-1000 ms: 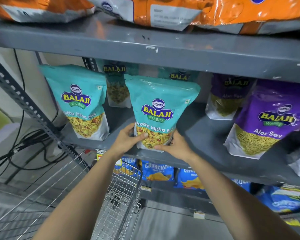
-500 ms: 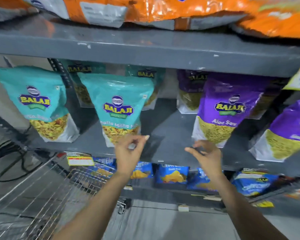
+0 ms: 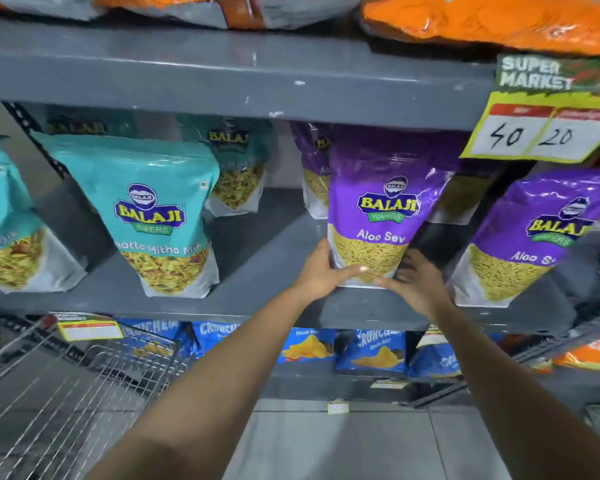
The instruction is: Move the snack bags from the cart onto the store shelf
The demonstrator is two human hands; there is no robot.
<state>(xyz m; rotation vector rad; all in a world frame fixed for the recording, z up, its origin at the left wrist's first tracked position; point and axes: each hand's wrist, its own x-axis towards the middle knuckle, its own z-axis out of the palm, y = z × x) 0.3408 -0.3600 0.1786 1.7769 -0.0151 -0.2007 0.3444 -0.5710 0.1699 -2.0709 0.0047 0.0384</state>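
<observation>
A purple Aloo Sev bag (image 3: 385,206) stands upright on the grey middle shelf (image 3: 264,258). My left hand (image 3: 323,271) grips its lower left corner and my right hand (image 3: 413,282) holds its lower right side. To the left, a teal Khatta Mitha Mix bag (image 3: 153,209) stands free on the same shelf. A second purple bag (image 3: 541,233) stands to the right. The wire cart (image 3: 66,386) is at the lower left; what it holds is not visible.
More teal and purple bags stand behind at the shelf's back. Orange bags (image 3: 499,22) lie on the upper shelf. A yellow price tag (image 3: 541,129) hangs at the upper right. Blue snack bags (image 3: 371,351) fill the lower shelf.
Both hands let go of the teal bag, moved right along the shelf, and now grip the base of the purple Aloo Sev bag. My view shifted right.
</observation>
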